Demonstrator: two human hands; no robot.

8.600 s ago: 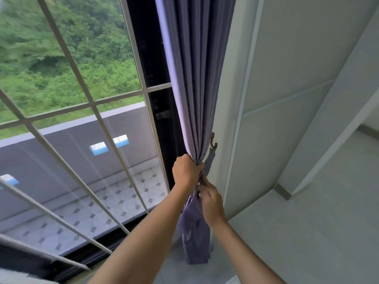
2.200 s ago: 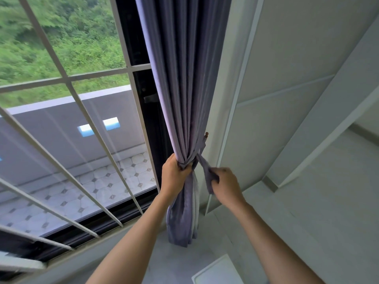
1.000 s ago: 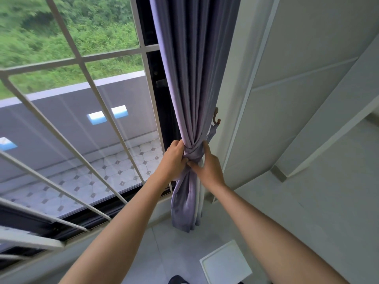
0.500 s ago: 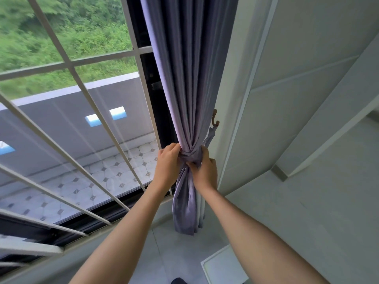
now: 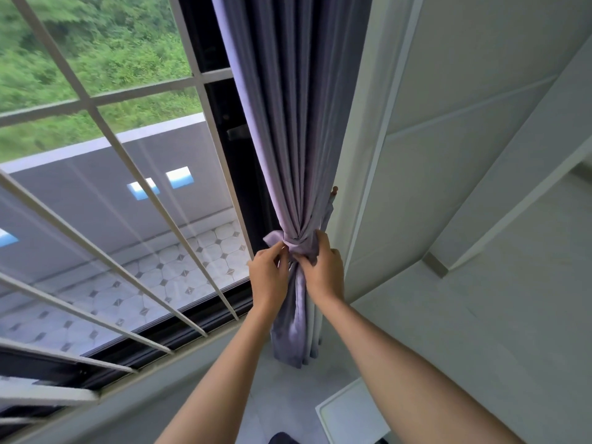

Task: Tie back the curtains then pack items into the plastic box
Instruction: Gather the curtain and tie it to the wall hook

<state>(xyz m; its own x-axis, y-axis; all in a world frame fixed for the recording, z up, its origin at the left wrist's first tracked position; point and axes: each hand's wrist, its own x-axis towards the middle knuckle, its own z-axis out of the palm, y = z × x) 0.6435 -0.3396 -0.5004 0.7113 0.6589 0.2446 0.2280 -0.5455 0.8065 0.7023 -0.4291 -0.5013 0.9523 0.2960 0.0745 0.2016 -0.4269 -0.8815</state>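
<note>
**Curtain nearly tied; packing not begun**

Take the hook (image 5: 334, 190) on the white frame as your landmark. The curtain (image 5: 288, 129) hangs just left of it, its folds gathered into a tight waist a little below and left of the hook. A tie-back (image 5: 299, 243) of the same purple cloth is wound round that waist, and one strand runs up from it towards the hook.

Your left hand (image 5: 267, 277) sits below and left of the hook, fingers curled, pinching the loose end of the tie-back, which sticks out to the left as a small flap (image 5: 272, 238). Your right hand (image 5: 323, 270), straight below the hook, has its fingers wrapped round the knot and the bunched cloth on that side. Both hands grip cloth; neither is free.

By the look of it the knot is formed but not yet snugged or let go, so this curtain is nearly done. Whether there is a second curtain to tie cannot be told from here.

Packing is wholly left. Far below the hook, on the floor by your right forearm, lies a white tray-like shape (image 5: 349, 415); it may be the plastic box or its lid, but that is unclear, and no items to pack are in sight.
</note>
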